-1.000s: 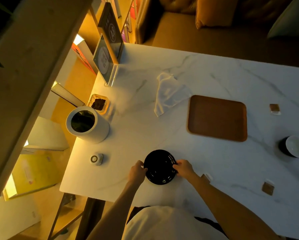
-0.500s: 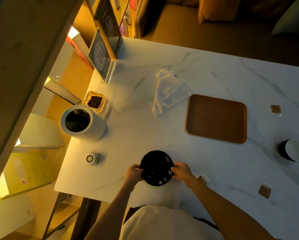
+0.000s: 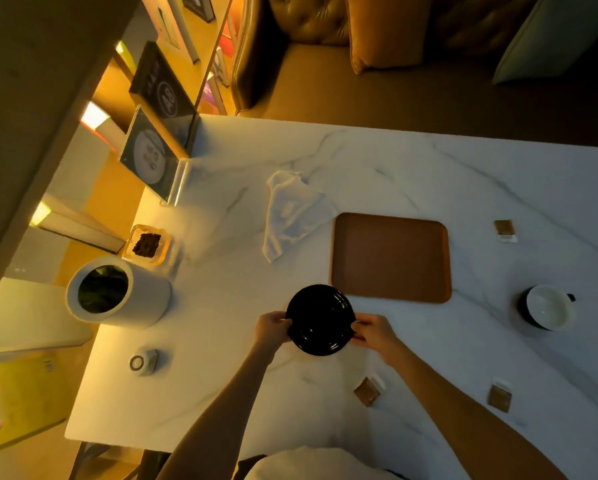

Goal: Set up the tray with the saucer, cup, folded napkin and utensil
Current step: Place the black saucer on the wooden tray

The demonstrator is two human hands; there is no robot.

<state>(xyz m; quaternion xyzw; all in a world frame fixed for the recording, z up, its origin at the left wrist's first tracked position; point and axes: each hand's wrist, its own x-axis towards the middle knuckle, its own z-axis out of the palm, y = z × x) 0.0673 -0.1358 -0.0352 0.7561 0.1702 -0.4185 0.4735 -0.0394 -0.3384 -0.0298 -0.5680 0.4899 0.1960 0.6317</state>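
Left hand [image 3: 272,327] and right hand [image 3: 372,332] pinch opposite edges of the saucer [image 3: 320,320] (tray [image 3: 391,258] just far-right of it): so slight a hold risks a slip.

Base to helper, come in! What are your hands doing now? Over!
Left hand and right hand grip the saucer by its rim. Tray just beyond, nothing between. Napkin and cup off the tray.

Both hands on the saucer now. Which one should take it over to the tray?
Right, probably. The right hand pinches the saucer rim on the side nearer the tray; the left hand holds the far rim and would reach across.
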